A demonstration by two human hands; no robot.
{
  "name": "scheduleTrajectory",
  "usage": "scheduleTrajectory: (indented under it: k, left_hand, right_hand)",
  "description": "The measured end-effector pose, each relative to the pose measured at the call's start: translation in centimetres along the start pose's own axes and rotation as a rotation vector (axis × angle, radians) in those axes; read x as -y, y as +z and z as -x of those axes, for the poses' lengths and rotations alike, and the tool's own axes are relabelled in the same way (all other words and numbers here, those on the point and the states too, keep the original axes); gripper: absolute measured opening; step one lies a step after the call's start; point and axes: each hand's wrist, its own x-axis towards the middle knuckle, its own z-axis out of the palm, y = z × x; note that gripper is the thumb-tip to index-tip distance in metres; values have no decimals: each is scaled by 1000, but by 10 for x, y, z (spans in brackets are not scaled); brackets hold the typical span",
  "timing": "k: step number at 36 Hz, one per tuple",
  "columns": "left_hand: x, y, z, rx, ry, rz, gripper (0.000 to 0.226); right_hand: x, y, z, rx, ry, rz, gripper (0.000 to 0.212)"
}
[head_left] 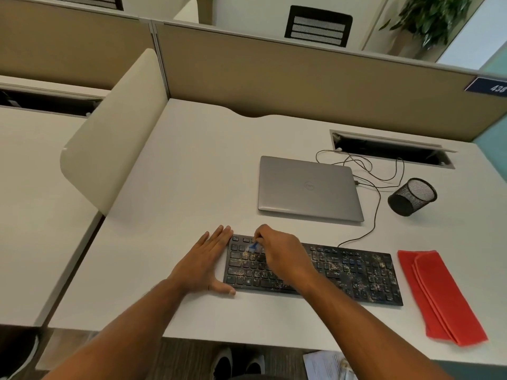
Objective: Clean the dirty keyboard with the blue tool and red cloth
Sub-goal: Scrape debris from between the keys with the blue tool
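A black keyboard (pixel 356 272) speckled with pale crumbs lies near the desk's front edge. My right hand (pixel 279 253) hovers over its upper left keys and pinches a small blue tool (pixel 253 246), whose tip touches the keys. Most of the tool is hidden by my fingers. My left hand (pixel 205 261) lies flat on the desk, fingers straight, pressed against the keyboard's left end with the thumb at its front corner. A folded red cloth (pixel 439 294) lies to the right of the keyboard, untouched.
A shut silver laptop (pixel 308 187) sits behind the keyboard. A black mesh pen cup (pixel 413 196) lies tipped at the right, with thin cables (pixel 375 185) running to a cable slot (pixel 392 150). A beige divider panel (pixel 109 133) stands at the left. Papers (pixel 326 364) lie on the floor.
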Motion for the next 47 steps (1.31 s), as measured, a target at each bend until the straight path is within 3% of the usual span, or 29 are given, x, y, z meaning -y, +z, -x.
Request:
scheduleTrajectory:
  k: [4,12,17,26,31,36,43,47]
  left_hand:
    - [0,-1,0,-3,1,-2,148]
    - [1,-1,-1,2,-1,3,148]
    - [0,-1,-1,6,-2,-8,148]
    - [0,-1,0,-10,7,12,148]
    - [1,-1,-1,-2,7,4,148]
    - [2,0,-2,-2,5,4,149]
    - [2,1,-1,-1,4,1,149]
    - [3,1,-2,-2,5,0,149]
  right_hand:
    - [-1,-3,-5,-86,72,-71,15]
    - [-2,0,-1,5,35,-72,10]
    - [-2,-6,-7,-106,103,-174,14]
    - [0,3,-4,32,20,-51,12]
    - [-1,-5,-8,-83,62,-112,12]
    - [5,-2,-5,4,-13,-40,13]
    - [13,-5,-12,-68,-7,-127,12]
    - [13,-1,-15,3,-9,-47,12]
